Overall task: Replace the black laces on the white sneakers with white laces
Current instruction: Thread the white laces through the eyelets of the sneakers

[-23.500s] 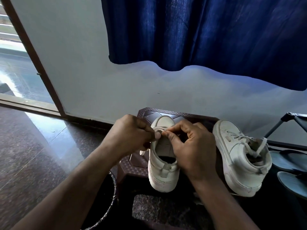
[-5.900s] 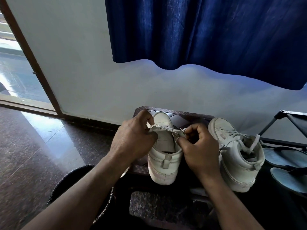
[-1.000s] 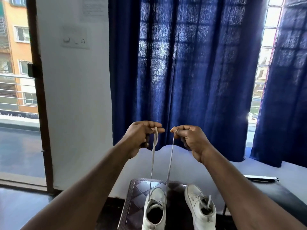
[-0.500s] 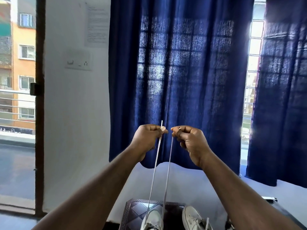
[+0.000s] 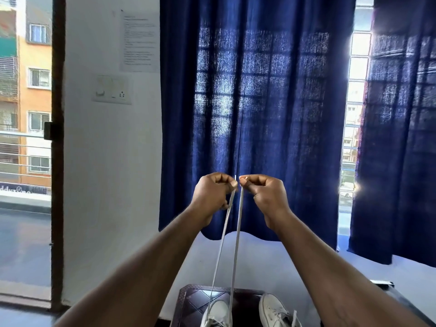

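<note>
Two white sneakers stand on a dark stool (image 5: 195, 300) at the bottom edge of the head view. From the left sneaker (image 5: 218, 313) both ends of a white lace (image 5: 236, 244) run straight up, taut. My left hand (image 5: 213, 194) pinches one end and my right hand (image 5: 264, 193) pinches the other, tips almost touching, raised high in front of the blue curtain. The right sneaker (image 5: 274, 311) is laced in white and only partly in frame. No black lace shows.
A blue curtain (image 5: 254, 114) hangs over the window straight ahead. A white wall (image 5: 111, 161) with a switch plate and a paper sheet stands to the left, beside an open balcony door (image 5: 26, 161). A dark rack edge (image 5: 387, 285) shows at the lower right.
My hands came up from the left sneaker's eyelets, each pulling a lace end high. Over the last second they drew closer together and the view tilted upward.
</note>
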A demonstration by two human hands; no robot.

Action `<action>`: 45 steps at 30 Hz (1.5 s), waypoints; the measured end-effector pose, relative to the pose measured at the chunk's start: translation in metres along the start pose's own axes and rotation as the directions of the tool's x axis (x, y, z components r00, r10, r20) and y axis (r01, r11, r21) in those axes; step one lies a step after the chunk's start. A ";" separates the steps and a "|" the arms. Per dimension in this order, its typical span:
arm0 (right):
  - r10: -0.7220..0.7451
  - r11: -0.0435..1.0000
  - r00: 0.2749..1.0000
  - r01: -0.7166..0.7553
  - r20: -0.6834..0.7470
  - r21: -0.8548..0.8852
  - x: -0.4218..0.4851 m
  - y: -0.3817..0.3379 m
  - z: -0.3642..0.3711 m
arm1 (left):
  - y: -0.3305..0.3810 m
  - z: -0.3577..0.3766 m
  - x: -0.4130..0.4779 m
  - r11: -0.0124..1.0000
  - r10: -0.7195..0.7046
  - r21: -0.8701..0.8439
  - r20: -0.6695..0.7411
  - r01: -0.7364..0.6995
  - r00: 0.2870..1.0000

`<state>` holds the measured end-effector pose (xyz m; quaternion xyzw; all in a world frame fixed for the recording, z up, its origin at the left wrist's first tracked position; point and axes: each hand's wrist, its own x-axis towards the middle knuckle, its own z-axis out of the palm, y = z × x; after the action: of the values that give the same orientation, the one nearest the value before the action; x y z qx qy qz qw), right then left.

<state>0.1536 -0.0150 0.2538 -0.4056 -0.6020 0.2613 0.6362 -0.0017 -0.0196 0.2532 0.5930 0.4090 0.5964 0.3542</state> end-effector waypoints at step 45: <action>0.094 0.978 0.996 -0.094 0.008 0.188 0.000 -0.004 0.006 | -0.028 0.000 -0.017 0.996 -0.085 0.057 0.224 0.074 0.971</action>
<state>0.1471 -0.0159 0.2571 -0.3718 -0.5542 0.3468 0.6590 -0.0030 -0.0228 0.2206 0.6486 0.4039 0.5000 0.4077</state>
